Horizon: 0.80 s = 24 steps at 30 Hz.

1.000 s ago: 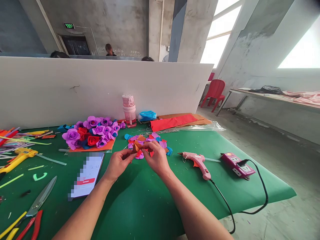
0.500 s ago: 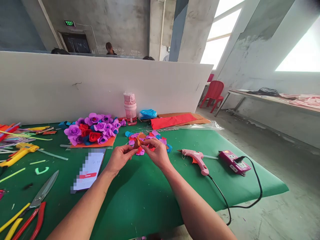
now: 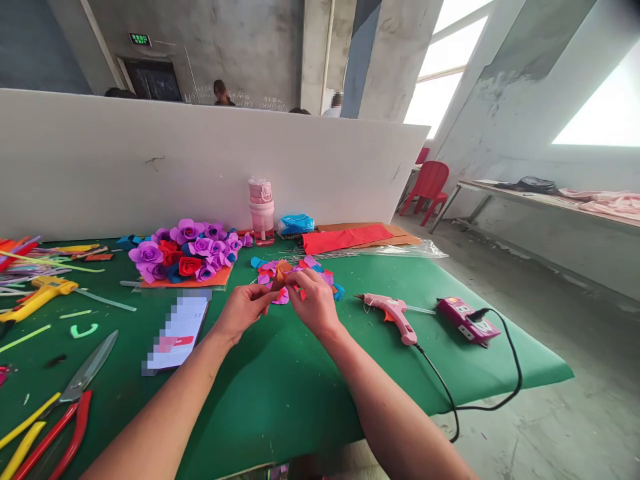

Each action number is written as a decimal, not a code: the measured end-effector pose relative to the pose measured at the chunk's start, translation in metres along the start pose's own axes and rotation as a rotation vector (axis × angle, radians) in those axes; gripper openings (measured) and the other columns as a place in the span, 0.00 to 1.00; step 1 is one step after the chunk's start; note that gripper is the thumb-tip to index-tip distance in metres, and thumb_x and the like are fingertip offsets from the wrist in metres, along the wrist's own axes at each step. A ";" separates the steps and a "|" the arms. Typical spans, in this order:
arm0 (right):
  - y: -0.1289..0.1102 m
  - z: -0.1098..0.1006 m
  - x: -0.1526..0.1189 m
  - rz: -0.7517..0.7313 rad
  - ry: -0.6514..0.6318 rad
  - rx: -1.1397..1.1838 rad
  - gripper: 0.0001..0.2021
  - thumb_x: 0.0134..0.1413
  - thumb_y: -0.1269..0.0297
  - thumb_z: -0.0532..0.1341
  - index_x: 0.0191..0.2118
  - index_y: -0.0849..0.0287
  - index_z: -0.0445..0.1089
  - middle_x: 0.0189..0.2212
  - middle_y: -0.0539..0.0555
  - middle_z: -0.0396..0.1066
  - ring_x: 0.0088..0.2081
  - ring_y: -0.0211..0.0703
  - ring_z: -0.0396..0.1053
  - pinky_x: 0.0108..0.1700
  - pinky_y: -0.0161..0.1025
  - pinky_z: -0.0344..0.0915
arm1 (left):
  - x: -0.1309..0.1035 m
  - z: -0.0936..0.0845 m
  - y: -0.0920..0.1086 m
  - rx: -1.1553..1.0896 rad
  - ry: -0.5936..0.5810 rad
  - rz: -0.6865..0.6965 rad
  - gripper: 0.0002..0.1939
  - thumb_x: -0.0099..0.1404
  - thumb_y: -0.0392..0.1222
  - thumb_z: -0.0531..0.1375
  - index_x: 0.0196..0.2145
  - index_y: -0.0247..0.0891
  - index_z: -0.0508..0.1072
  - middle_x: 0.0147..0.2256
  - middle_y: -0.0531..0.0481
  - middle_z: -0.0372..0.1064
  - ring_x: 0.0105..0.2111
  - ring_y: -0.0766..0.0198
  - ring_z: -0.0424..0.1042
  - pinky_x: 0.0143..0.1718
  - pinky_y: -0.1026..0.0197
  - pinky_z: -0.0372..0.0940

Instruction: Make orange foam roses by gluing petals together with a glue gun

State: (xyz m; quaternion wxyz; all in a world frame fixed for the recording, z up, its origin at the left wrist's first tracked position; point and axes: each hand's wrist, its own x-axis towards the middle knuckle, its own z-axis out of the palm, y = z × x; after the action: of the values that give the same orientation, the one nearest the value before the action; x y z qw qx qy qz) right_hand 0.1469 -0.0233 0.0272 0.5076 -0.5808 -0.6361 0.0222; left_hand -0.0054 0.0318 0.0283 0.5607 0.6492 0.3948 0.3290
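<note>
Between my hands is a small orange-brown paper flower (image 3: 281, 272), pinched from both sides. My left hand (image 3: 244, 308) grips its left edge between thumb and fingers. From the right, my right hand (image 3: 314, 299) pinches it with bent fingers that hide part of it. Just beyond the hands lies a loose pile of purple, red, blue and brown paper petals (image 3: 313, 262). To the right of my right hand, a pink glue gun (image 3: 393, 312) rests on its side with a clear glue stick in its back.
Finished purple and red paper roses (image 3: 187, 250) lie at the back left. A phone (image 3: 180, 333), large scissors (image 3: 85, 373) and a yellow glue gun (image 3: 43, 297) are at left. A pink bottle (image 3: 261, 213) stands against the white board (image 3: 200, 160). At right, a cord runs from a purple power block (image 3: 465, 320).
The view has tilted slightly, and things on the table sit a little higher. Both hands keep hold of the paper flower, with the fingers shifted slightly.
</note>
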 end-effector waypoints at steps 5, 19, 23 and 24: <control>-0.007 -0.009 0.002 0.054 0.183 0.148 0.07 0.54 0.60 0.59 0.38 0.56 0.69 0.31 0.53 0.70 0.33 0.42 0.66 0.38 0.38 0.64 | 0.000 -0.002 0.013 -0.191 0.074 0.060 0.19 0.48 0.54 0.67 0.23 0.33 0.72 0.15 0.58 0.60 0.13 0.76 0.51 0.14 0.68 0.47; -0.087 -0.051 -0.127 0.225 -0.068 0.548 0.13 0.54 0.55 0.62 0.40 0.59 0.72 0.33 0.53 0.72 0.34 0.40 0.68 0.38 0.36 0.64 | -0.168 0.037 0.007 -0.471 0.137 0.068 0.14 0.51 0.47 0.68 0.31 0.33 0.79 0.24 0.50 0.72 0.21 0.70 0.65 0.24 0.66 0.62; -0.103 -0.061 -0.161 0.130 -0.128 0.468 0.14 0.49 0.57 0.66 0.41 0.57 0.72 0.35 0.53 0.71 0.36 0.41 0.67 0.40 0.37 0.65 | -0.204 0.055 -0.006 -0.363 0.195 0.101 0.13 0.50 0.47 0.68 0.31 0.34 0.79 0.24 0.51 0.72 0.18 0.71 0.61 0.21 0.66 0.60; -0.105 -0.063 -0.167 0.124 -0.126 0.463 0.13 0.49 0.57 0.66 0.40 0.57 0.72 0.35 0.53 0.70 0.35 0.41 0.66 0.39 0.36 0.65 | -0.209 0.058 -0.009 -0.312 0.206 0.119 0.13 0.50 0.46 0.68 0.31 0.35 0.80 0.23 0.52 0.72 0.18 0.71 0.60 0.21 0.66 0.59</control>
State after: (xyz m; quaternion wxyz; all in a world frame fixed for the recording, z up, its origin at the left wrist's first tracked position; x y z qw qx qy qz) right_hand 0.0822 -0.2196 0.0194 0.5841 -0.4843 -0.6077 0.2345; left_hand -0.0554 -0.1793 0.0140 0.5906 0.5396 0.3554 0.4835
